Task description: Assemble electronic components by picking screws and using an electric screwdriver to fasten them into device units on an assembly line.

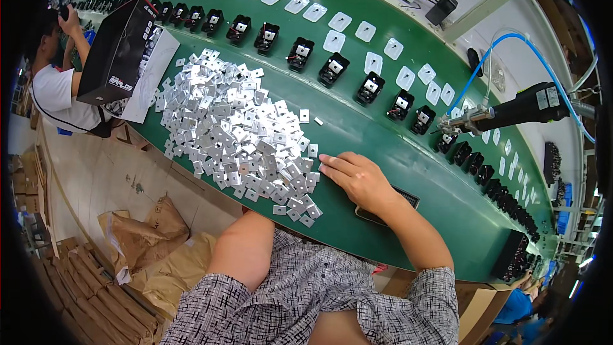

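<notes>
My right hand (359,179) lies low over the green table (357,137), fingers stretched out to the left. Its fingertips reach the right edge of a large heap of small silvery metal plates (233,121), each with a hole, beside one plate (313,151) at the rim. No piece shows in its grasp. A few plates lie loose next to the heap, one of them (304,115) just above it. My left forearm (242,249) drops toward the table's front edge, and the hand itself is out of sight.
A black box (118,51) tips over the table's left end. Rows of black housings (300,53) and white translucent covers (297,4) line the far side. A dark tray (405,198) is partly under my right forearm. A black power driver (523,107) hangs at right. A co-worker (57,89) sits left.
</notes>
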Available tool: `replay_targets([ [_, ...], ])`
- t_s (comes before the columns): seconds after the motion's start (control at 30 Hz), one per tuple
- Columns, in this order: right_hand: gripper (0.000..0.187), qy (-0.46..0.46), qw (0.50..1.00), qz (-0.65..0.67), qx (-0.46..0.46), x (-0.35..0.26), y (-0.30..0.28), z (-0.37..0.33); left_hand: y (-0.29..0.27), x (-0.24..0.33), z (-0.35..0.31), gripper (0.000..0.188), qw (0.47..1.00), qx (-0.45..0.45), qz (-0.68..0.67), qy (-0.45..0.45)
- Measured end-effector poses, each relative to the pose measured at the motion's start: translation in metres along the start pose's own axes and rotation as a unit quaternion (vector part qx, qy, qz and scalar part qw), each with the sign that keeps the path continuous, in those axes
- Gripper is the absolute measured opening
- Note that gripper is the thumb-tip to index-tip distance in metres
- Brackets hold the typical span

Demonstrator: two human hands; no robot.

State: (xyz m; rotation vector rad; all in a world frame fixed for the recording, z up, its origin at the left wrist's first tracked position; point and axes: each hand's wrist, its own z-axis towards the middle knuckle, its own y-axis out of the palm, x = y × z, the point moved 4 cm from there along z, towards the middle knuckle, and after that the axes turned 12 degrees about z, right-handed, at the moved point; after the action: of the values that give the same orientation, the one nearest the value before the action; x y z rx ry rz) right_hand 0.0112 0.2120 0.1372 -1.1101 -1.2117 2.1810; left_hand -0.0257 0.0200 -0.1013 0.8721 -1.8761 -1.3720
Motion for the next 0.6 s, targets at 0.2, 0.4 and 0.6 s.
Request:
replay_targets([
  [0.2, 0.018, 0.048, 0.999, 0.014, -0.001, 0.005, 0.004, -0.010, 0.037, 0.002, -0.012, 0.080, 0.999, -0.005, 0.025, 0.028],
  [0.4, 0.015, 0.082, 0.996, 0.007, 0.034, 0.004, 0.015, -0.015, 0.029, -0.009, -0.012, 0.085, 0.995, 0.008, -0.101, -0.006],
  [0.6, 0.023, 0.109, 0.976, -0.093, 0.165, 0.013, -0.076, -0.067, 0.117, -0.002, -0.030, 0.072, 0.080, 0.034, 0.996, -0.013],
])
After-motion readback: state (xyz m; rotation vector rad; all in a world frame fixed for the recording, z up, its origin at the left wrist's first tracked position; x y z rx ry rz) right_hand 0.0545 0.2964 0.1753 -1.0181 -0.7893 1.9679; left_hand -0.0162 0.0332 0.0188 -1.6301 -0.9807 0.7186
